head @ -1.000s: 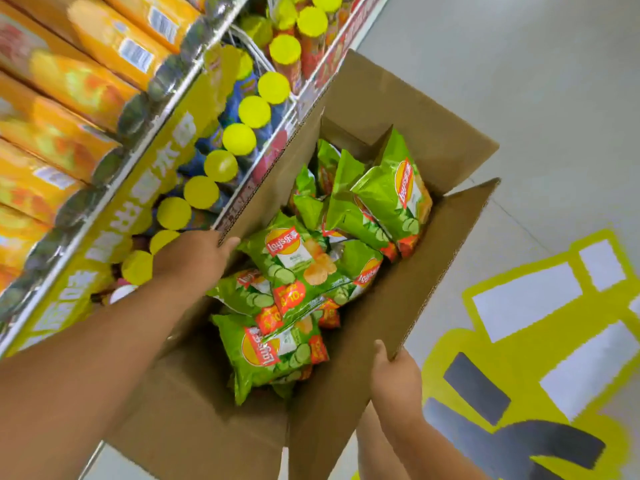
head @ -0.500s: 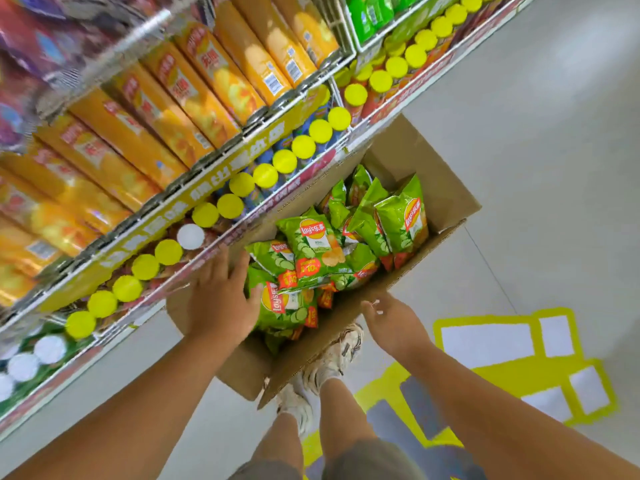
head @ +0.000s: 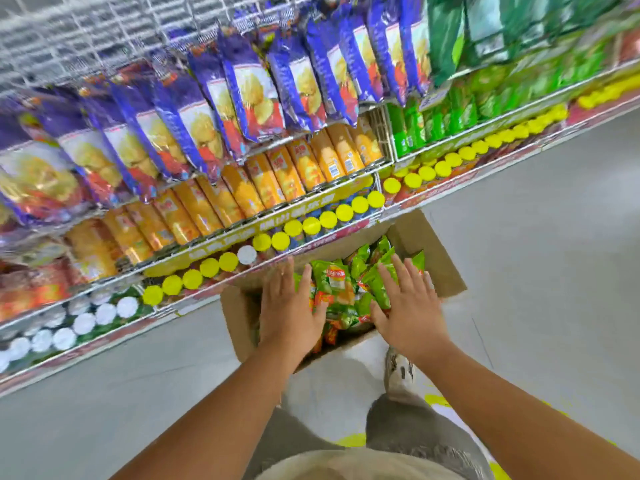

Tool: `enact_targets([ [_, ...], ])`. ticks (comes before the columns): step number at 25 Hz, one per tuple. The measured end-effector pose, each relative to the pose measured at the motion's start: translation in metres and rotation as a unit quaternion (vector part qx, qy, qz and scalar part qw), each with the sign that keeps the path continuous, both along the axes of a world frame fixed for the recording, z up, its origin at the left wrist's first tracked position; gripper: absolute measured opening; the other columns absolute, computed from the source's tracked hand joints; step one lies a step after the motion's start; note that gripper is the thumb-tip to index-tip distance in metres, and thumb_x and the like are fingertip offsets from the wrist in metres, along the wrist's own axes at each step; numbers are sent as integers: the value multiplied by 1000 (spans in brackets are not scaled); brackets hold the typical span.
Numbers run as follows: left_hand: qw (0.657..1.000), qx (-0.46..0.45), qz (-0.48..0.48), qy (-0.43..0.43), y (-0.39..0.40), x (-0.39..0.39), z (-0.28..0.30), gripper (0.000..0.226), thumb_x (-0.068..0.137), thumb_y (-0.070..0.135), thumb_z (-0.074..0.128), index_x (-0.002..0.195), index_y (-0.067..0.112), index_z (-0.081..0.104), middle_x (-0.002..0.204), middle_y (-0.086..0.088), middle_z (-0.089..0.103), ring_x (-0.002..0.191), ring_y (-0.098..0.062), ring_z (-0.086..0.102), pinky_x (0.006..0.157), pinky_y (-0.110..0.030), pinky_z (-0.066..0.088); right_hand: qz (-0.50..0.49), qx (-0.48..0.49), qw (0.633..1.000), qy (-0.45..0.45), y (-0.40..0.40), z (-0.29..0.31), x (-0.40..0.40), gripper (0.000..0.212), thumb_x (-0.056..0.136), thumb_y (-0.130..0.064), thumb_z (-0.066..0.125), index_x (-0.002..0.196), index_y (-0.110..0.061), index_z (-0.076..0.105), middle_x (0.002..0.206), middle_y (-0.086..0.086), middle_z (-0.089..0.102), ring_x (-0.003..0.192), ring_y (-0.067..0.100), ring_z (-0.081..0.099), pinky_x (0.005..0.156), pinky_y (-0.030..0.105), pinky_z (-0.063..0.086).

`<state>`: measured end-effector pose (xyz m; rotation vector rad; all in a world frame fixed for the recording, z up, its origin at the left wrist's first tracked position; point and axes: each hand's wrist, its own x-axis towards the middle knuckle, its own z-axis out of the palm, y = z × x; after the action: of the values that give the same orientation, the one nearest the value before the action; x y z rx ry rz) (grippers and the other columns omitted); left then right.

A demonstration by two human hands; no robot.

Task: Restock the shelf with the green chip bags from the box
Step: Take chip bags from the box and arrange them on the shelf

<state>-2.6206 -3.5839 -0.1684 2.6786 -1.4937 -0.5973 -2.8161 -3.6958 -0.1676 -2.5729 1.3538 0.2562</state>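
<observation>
Hovering now: both hands (head: pixel 349 306) spread above box (head: pixel 446 268).

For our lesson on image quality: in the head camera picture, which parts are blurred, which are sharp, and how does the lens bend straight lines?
Head view: the purple bags and wire grid at the top are smeared by motion blur; the hands, left hand and right hand, and the box read sharper; the wide-angle lens tilts and curves the shelf edge; lighting is even, without hard shadows.

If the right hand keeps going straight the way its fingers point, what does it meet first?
Most likely the green chip bags in the box: the right hand hovers open, fingers spread over them. Its height above the bags is unclear.
</observation>
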Motion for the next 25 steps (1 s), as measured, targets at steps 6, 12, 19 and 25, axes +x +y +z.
enact_targets([
  [6, 991, -17, 131, 1, -16, -70, 11, 73, 93, 58, 44, 157, 26, 28, 167, -13, 12, 152, -35, 16, 123, -50, 20, 84, 24, 996, 23, -77, 19, -60, 77, 94, -58, 27, 161, -22, 23, 170, 10, 12, 157, 30, 11, 126, 51, 16],
  [12, 980, 8, 199, 29, -16, -99, -7, 79, 96, 65, 38, 161, 30, 7, 169, -6, 0, 155, -29, 2, 125, -47, 15, 85, 88, 992, 29, -117, 4, -81, 76, 99, -55, 40, 163, -24, 14, 171, 5, 5, 157, 25, 3, 127, 44, 13],
  [19, 981, 42, 179, 62, -38, -74, -64, 75, 95, 63, 43, 159, 31, 18, 168, -8, 5, 154, -30, 5, 123, -48, 19, 30, 138, 989, 35, -124, -48, -71, 73, 100, -53, 41, 162, -30, 10, 171, -1, 3, 157, 20, 0, 127, 41, 13],
  [25, 976, 79, 183, 90, -68, -54, -156, 75, 95, 61, 45, 159, 31, 19, 168, -7, 6, 153, -31, 7, 122, -51, 22, -15, 195, 977, 91, -157, -145, -69, 73, 99, -53, 48, 161, -29, 17, 170, 2, 12, 156, 24, 10, 124, 44, 19],
])
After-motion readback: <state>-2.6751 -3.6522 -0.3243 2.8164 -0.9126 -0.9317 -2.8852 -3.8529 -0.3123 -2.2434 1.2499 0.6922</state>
